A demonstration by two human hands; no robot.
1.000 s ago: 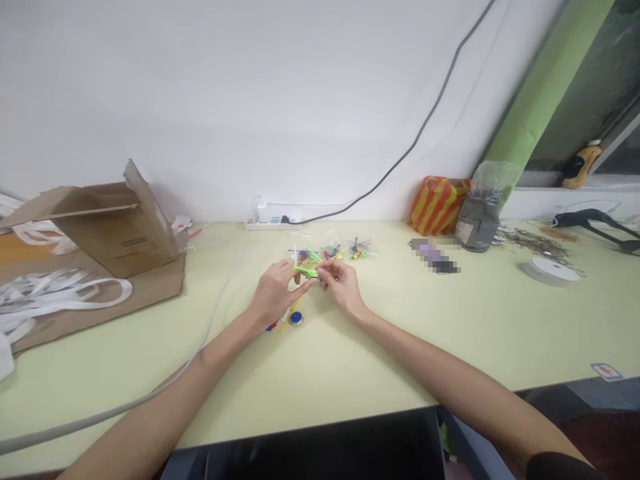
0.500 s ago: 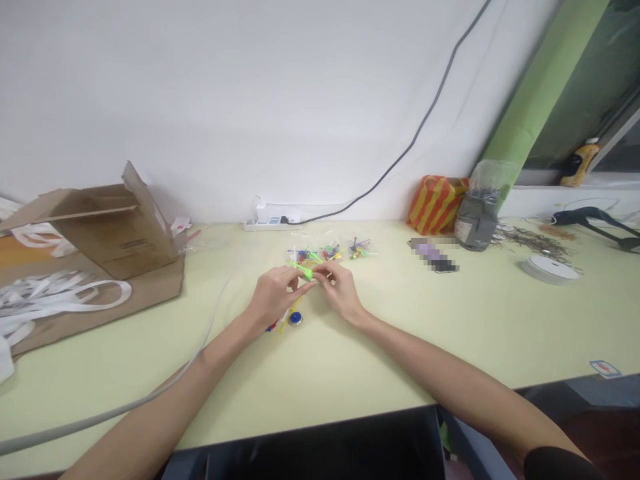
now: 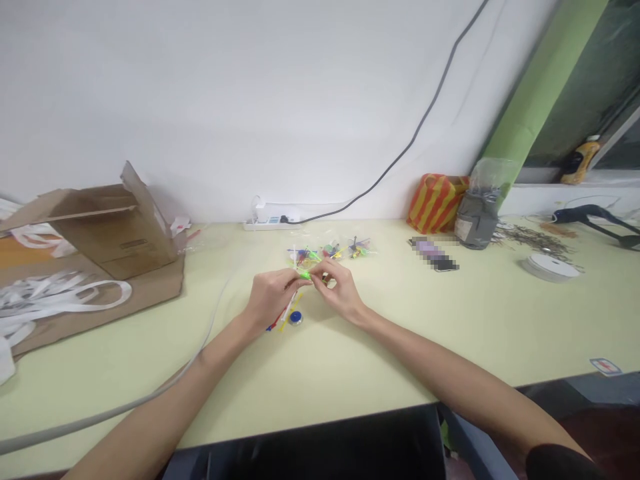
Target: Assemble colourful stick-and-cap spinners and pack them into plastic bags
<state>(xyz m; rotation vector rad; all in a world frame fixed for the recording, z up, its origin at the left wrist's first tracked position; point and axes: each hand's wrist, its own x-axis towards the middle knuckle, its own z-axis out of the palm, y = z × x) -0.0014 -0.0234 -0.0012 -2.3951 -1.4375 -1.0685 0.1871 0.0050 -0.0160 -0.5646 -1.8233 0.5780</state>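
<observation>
**Hands meet over neon-green stick in front of power strip**

The neon-green plastic stick (image 3: 304, 274), thin, glossy and mostly hidden, sits between the fingertips of both hands, straight in front of the white power strip (image 3: 270, 225) on a pale laminate table (image 3: 400, 333). The left hand (image 3: 273, 300), curled nearly closed, pinches it from one side. The right hand (image 3: 340, 290) closes thumb and forefinger on it from the other, its remaining fingers loosely half open. Less of the green shows than half a second earlier, when more of its length stood clear of the fingers. Farther from the power strip than the hands, thin white, red and yellow sticks (image 3: 286, 319) lie beside a round blue cap (image 3: 295, 318). Nearer the power strip, small clear plastic bags (image 3: 330, 252) hold bundles of coloured sticks. To its left stands a brown cardboard box (image 3: 120, 230) with raised flaps; to its right, a red-and-yellow striped bag (image 3: 437, 203).
</observation>
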